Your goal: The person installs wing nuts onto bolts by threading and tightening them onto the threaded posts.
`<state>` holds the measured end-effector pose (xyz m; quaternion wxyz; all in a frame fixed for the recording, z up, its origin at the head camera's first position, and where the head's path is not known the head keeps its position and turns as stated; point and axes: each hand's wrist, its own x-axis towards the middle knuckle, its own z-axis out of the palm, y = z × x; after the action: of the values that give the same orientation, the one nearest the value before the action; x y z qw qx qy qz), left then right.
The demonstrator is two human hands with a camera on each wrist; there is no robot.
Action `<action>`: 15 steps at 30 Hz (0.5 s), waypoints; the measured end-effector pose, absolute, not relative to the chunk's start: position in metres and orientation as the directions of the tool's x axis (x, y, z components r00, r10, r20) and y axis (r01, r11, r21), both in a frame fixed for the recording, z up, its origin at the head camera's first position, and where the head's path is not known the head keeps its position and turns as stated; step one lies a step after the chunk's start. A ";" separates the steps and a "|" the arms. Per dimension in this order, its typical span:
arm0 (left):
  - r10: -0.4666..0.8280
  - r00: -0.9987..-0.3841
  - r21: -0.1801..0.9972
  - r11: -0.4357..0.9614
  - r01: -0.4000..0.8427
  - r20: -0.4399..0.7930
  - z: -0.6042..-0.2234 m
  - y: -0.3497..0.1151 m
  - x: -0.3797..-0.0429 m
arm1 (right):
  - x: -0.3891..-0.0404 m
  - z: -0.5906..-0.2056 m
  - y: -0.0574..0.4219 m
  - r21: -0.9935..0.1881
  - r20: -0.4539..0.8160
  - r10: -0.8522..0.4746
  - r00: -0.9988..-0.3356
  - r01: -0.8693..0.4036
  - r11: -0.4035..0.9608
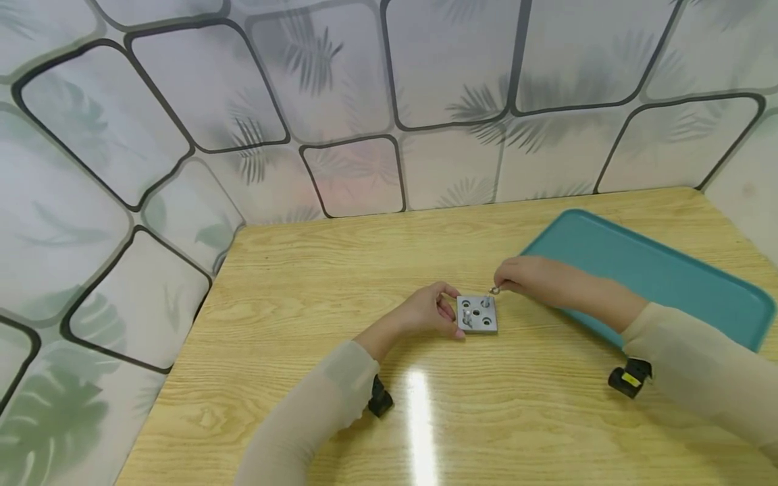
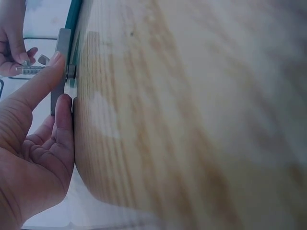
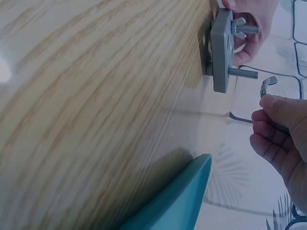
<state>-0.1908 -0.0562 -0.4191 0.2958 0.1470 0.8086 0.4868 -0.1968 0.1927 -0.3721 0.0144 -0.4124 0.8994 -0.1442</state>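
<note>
Plate (image 1: 477,322), metal: lying on table (image 1: 292,324), left hand (image 1: 430,312) gripping its left edge, thumb against fingers; near-left bolt (image 3: 252,29) carrying one wing nut (image 3: 239,28). Right hand (image 1: 537,277): fingertips pinching second wing nut (image 3: 270,81) near far-right bolt (image 3: 245,73).

The right hand (image 3: 289,136) pinches a wing nut (image 3: 266,85) just off the bare bolt (image 3: 244,73) of a metal plate (image 3: 221,52). The left hand (image 3: 259,14) holds the plate; its other bolt (image 3: 252,29) carries a second wing nut (image 3: 239,28). A teal tray (image 3: 184,196) rests on the bench (image 3: 96,96).

Indoor tabletop workspace, room kind unclear, yellowish wood-grain table (image 1: 273,337), pale leaf-printed, dark-lined backdrop (image 1: 450,61) from nine to two o'clock
</note>
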 end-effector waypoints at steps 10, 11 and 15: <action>0.533 -0.780 0.875 0.483 -0.039 -0.329 -0.421 -0.056 -0.192 | -0.197 -0.373 0.184 -0.298 0.073 -0.773 -0.630 -0.753 0.586; 0.533 -0.779 0.875 0.483 -0.040 -0.330 -0.421 -0.056 -0.192 | -0.197 -0.373 0.183 -0.299 0.074 -0.775 -0.627 -0.756 0.583; 0.530 -0.778 0.875 0.482 -0.050 -0.336 -0.421 -0.057 -0.192 | -0.197 -0.374 0.180 -0.291 0.077 -0.788 -0.610 -0.770 0.568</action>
<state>-0.1921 -0.0572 -0.4206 0.2978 0.1485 0.8076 0.4868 -0.1973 0.1804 -0.3743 0.0308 -0.4402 0.8849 -0.1490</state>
